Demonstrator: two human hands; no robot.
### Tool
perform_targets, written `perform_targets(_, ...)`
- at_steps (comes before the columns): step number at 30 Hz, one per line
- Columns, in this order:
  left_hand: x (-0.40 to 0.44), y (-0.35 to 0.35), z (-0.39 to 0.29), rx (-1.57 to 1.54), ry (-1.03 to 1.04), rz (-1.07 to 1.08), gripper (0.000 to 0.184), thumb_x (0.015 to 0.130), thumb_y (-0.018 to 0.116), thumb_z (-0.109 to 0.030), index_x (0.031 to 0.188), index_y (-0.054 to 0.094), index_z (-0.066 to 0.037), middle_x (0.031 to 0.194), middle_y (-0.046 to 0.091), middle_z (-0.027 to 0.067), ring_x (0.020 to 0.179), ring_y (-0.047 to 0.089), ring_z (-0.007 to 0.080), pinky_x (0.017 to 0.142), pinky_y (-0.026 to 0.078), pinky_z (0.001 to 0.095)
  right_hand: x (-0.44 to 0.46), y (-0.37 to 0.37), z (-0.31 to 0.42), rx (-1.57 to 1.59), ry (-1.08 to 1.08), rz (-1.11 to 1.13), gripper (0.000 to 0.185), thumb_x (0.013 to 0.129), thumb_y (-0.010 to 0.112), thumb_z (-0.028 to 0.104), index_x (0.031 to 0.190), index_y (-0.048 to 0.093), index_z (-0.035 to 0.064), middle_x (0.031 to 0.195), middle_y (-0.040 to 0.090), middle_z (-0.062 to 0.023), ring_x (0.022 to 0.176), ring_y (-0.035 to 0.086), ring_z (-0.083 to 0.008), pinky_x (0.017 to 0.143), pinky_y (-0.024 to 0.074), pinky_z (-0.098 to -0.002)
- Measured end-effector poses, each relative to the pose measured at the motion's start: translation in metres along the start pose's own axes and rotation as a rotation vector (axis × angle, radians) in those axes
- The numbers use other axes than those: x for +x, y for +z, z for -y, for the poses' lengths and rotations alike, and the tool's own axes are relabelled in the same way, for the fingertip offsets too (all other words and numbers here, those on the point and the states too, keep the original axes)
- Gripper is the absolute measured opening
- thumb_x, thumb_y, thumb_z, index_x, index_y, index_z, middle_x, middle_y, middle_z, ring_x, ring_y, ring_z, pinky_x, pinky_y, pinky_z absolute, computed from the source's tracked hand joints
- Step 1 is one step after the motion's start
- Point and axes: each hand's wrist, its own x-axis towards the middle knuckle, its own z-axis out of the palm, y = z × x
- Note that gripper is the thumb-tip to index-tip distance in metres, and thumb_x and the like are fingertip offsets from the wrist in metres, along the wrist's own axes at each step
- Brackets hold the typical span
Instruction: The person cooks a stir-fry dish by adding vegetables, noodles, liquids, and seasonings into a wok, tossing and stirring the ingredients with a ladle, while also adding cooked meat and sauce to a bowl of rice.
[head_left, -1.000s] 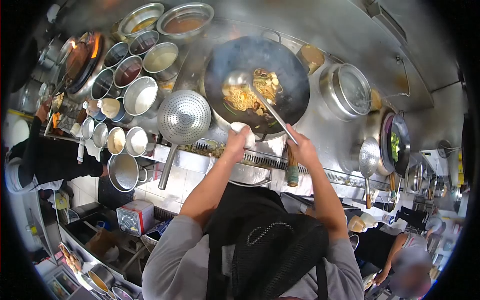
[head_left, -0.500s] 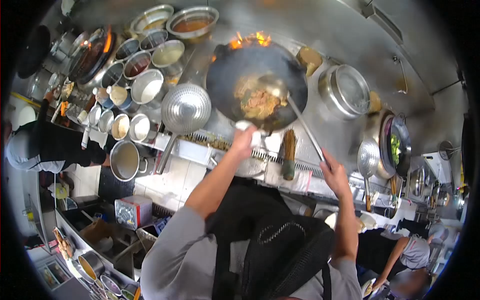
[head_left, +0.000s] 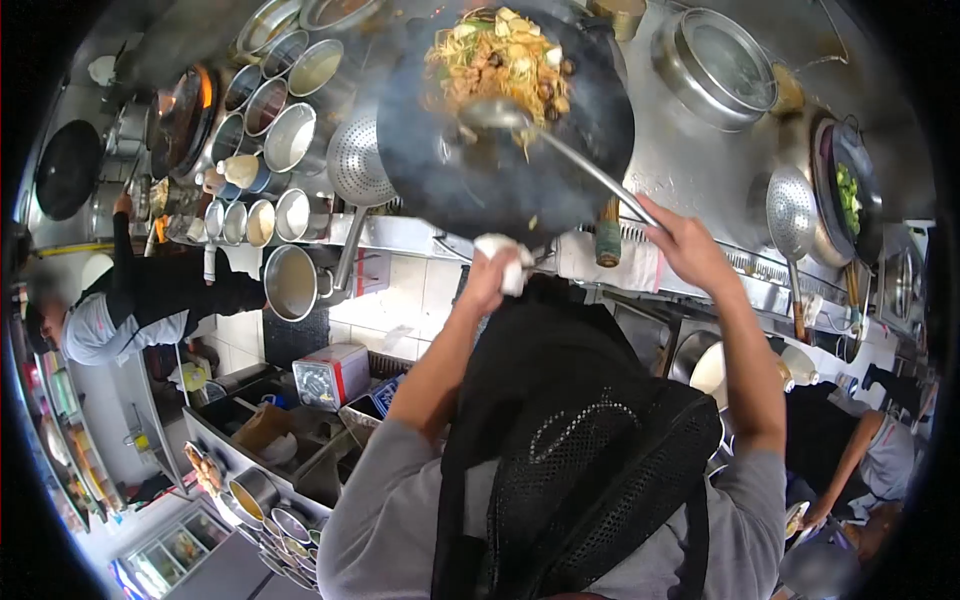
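Observation:
My left hand (head_left: 488, 278) is closed around a folded white cloth (head_left: 518, 270) at the near rim of a big dark wok (head_left: 425, 175); the cloth hides the grip on the rim. My right hand (head_left: 690, 248) holds the long handle of a metal ladle (head_left: 590, 172). The ladle's bowl reaches over the wok, against the near side of a mass of noodles (head_left: 490, 60) with meat and pale and green pieces. These noodles are spread at the wok's far side, and some look airborne. Thin smoke hangs over the wok.
A perforated strainer (head_left: 357, 160) lies left of the wok, beside several metal seasoning bowls (head_left: 290, 137). On the right are stacked metal pots (head_left: 725, 65), another strainer (head_left: 792, 212) and a green-handled brush (head_left: 608, 240). Co-workers stand at left (head_left: 150, 310) and lower right (head_left: 850, 440).
The wok has tilted and shifted closer to me. Its noodles have moved up and spread toward the far side. The ladle has swung left, and the flames behind the wok no longer show.

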Motion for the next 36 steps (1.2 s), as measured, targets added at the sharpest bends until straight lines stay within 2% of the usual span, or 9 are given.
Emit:
perform_targets(5, -0.021, 0.065, -0.092, -0.172, -0.045, -0.049, 0.024, 0.099, 0.059, -0.011, 0.122, 0.053, -0.004, 0.108, 0.068, 0.0165, 0.086, 0.071, 0.0316, 0.065, 0.062, 0.0394, -0.030, -0.118, 0.052, 0.045, 0.319, 0.426, 0.052, 0.100, 0.067, 0.028, 0.149, 0.056, 0.0150, 0.069, 0.057, -0.0035, 0.060, 0.053, -0.0117, 0.063, 0.0505, -0.0342)
perform_targets(11, 0.015, 0.065, -0.079, -0.213, 0.019, -0.032, 0.019, 0.100, 0.060, -0.012, 0.116, 0.055, -0.005, 0.107, 0.067, 0.0143, 0.088, 0.070, 0.0282, 0.066, 0.060, 0.0367, 0.035, -0.049, -0.014, -0.194, -0.279, -0.036, 0.047, 0.103, 0.060, 0.027, 0.150, 0.056, 0.0230, 0.074, 0.068, -0.0199, 0.072, 0.068, -0.0343, 0.074, 0.0538, -0.0470)
perform_targets(14, 0.000, 0.027, -0.004, -0.125, 0.099, -0.016, 0.026, 0.098, 0.061, -0.010, 0.123, 0.054, -0.007, 0.109, 0.067, 0.0121, 0.089, 0.070, 0.0230, 0.063, 0.059, 0.0366, 0.015, 0.002, -0.018, -0.246, -0.044, -0.077, 0.051, 0.101, 0.063, 0.021, 0.151, 0.054, 0.0226, 0.086, 0.070, -0.0274, 0.078, 0.067, -0.0442, 0.079, 0.0535, -0.0508)
perform_targets(22, 0.086, 0.048, -0.117, -0.315, 0.104, -0.037, 0.013, 0.092, 0.064, -0.007, 0.105, 0.063, -0.005, 0.089, 0.065, 0.0101, 0.078, 0.068, 0.0246, 0.066, 0.057, 0.0381, -0.065, 0.005, 0.027, 0.327, 0.149, -0.109, 0.054, 0.096, 0.069, 0.007, 0.148, 0.057, 0.0132, 0.126, 0.069, -0.0251, 0.084, 0.070, -0.0234, 0.080, 0.0540, -0.0347)
perform_targets(23, 0.090, 0.046, -0.113, 0.111, 0.292, -0.035, 0.012, 0.092, 0.064, -0.006, 0.104, 0.063, -0.005, 0.088, 0.065, 0.0095, 0.078, 0.067, 0.0243, 0.067, 0.057, 0.0379, -0.067, 0.003, 0.034, 0.383, 0.184, -0.137, 0.054, 0.096, 0.069, 0.004, 0.147, 0.057, 0.0110, 0.133, 0.068, -0.0223, 0.090, 0.069, -0.0186, 0.081, 0.0541, -0.0332)
perform_targets(24, 0.094, 0.045, -0.109, 0.526, 0.483, -0.114, 0.012, 0.092, 0.064, -0.006, 0.104, 0.062, -0.005, 0.087, 0.064, 0.0090, 0.078, 0.067, 0.0239, 0.068, 0.057, 0.0377, -0.060, -0.003, 0.045, 0.443, 0.312, -0.091, 0.054, 0.095, 0.068, 0.002, 0.148, 0.056, 0.0095, 0.133, 0.068, -0.0223, 0.097, 0.069, -0.0191, 0.082, 0.0541, -0.0320)
perform_targets(26, 0.138, 0.019, -0.085, -0.206, 0.176, -0.048, 0.017, 0.090, 0.067, -0.005, 0.106, 0.062, -0.005, 0.087, 0.065, 0.0085, 0.081, 0.069, 0.0239, 0.069, 0.058, 0.0382, -0.043, -0.007, 0.055, 0.493, 0.439, -0.066, 0.055, 0.095, 0.068, 0.001, 0.149, 0.056, 0.0080, 0.132, 0.068, -0.0223, 0.103, 0.069, -0.0197, 0.084, 0.0541, -0.0309)
perform_targets(29, 0.120, 0.042, -0.119, -0.206, 0.048, -0.101, 0.022, 0.087, 0.070, -0.002, 0.108, 0.061, -0.005, 0.093, 0.066, 0.0078, 0.083, 0.069, 0.0227, 0.063, 0.058, 0.0408, 0.009, 0.021, 0.018, -0.016, -0.146, -0.380, 0.057, 0.093, 0.066, 0.003, 0.149, 0.055, 0.0094, 0.117, 0.071, -0.0274, 0.096, 0.072, -0.0417, 0.082, 0.0568, -0.0449)
perform_targets(36, 0.135, 0.005, -0.100, -0.045, 0.134, -0.080, 0.026, 0.087, 0.068, 0.000, 0.111, 0.058, -0.001, 0.095, 0.066, 0.0097, 0.083, 0.071, 0.0243, 0.061, 0.059, 0.0431, 0.079, 0.034, 0.063, -0.334, -0.008, -0.095, 0.060, 0.095, 0.063, 0.010, 0.153, 0.050, 0.0158, 0.102, 0.069, -0.0255, 0.090, 0.069, -0.0452, 0.082, 0.0558, -0.0542)
